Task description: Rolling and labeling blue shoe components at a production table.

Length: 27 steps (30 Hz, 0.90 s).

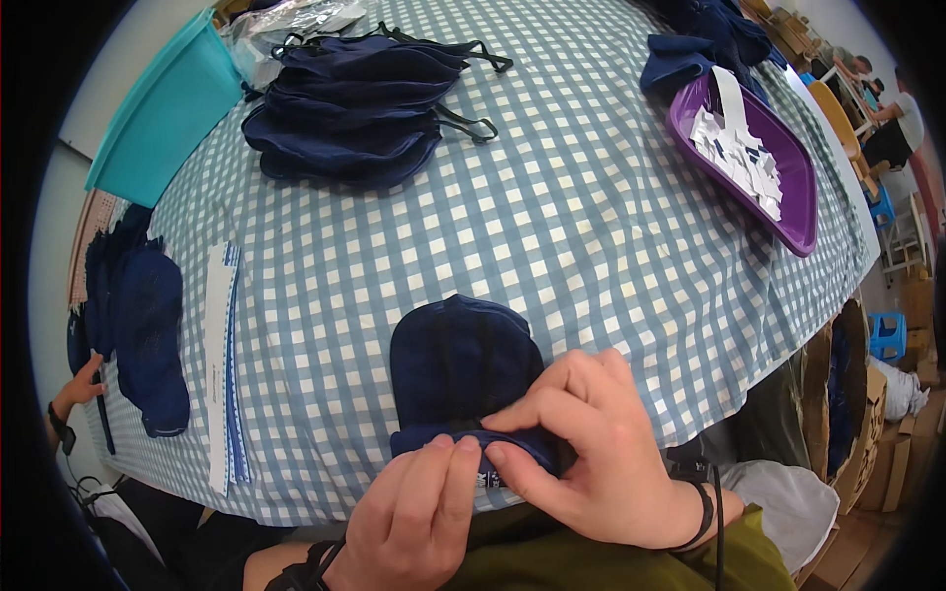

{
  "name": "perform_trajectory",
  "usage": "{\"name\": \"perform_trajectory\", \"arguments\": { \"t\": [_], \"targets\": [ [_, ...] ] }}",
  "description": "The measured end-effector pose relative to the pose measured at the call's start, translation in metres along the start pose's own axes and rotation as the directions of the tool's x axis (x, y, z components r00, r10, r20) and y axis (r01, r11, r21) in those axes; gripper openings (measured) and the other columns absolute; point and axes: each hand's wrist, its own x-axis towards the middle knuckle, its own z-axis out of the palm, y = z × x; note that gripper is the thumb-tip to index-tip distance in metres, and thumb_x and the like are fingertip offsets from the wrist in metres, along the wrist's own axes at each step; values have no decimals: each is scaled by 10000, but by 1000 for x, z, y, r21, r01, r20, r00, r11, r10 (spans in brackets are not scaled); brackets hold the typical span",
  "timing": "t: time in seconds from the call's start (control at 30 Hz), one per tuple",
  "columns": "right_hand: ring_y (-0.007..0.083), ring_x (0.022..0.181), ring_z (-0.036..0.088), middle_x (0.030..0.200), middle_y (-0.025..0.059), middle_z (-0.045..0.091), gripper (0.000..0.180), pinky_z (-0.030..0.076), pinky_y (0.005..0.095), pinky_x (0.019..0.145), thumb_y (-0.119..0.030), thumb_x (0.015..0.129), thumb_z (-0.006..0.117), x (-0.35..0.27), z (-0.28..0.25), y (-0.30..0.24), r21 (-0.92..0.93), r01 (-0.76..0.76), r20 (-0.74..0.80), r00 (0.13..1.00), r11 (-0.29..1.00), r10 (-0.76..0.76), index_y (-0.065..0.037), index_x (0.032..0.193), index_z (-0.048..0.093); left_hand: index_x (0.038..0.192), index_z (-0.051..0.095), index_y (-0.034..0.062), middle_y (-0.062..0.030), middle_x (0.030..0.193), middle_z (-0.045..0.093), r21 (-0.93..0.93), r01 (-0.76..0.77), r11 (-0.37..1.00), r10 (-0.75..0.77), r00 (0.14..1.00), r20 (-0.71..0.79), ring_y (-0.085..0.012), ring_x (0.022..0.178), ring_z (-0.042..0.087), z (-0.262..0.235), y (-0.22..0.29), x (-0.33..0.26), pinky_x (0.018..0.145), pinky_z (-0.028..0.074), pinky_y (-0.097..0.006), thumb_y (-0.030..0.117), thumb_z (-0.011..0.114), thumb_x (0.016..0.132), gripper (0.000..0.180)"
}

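Surface: checked blue-and-white cloth on the bench (552, 227), workroom with cartons and other people beyond the far right corner.
Left hand (419, 517): fingertips pinched on the folded hem of the dark blue cap (458, 360) at the near edge.
Right hand (591, 448): thumb and forefinger clamped on the same hem, just beside the left.
Doing it well: keep both pinches close, hem flat and taut, crown spread on the bench.
Around: stack of caps (355, 108) at the far edge, purple tray (798, 197) of white tags toward the right edge, paper strips (222, 364) near the left edge.
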Motion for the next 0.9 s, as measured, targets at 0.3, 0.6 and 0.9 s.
{"name": "perform_trajectory", "arguments": {
  "t": [0.3, 0.6, 0.9],
  "targets": [
    [175, 812, 577, 961, 11, 680, 402, 460, 267, 713, -97, 615, 848, -30, 14, -2, -390, 347, -130, 896, 853, -425, -98, 1006, 754, 1102, 680, -2, -108, 1096, 647, -66, 0, 998, -4, 998, -68, -216, 957, 638, 0, -2, 0, 816, 534, -305, -2, 646, 869, 236],
    [224, 830, 616, 968, 53, 668, 431, 505, 312, 721, -168, 630, 862, -28, 20, -1, -428, 359, -122, 886, 829, -446, -57, 1022, 722, 1089, 663, -42, -142, 1096, 640, -131, -30, 991, 27, 999, -25, -253, 979, 642, 2, -9, 5, 835, 532, -310, 52, 639, 869, 241],
    [278, 873, 590, 1003, 101, 612, 425, 502, 363, 740, -174, 711, 815, -13, 10, 0, -290, 346, -32, 928, 892, -371, -7, 1074, 670, 1061, 615, -78, -170, 1040, 598, -343, -8, 939, 43, 995, 94, -313, 889, 587, 4, -26, 18, 789, 515, -379, 6, 629, 691, 380]
  ]
}}
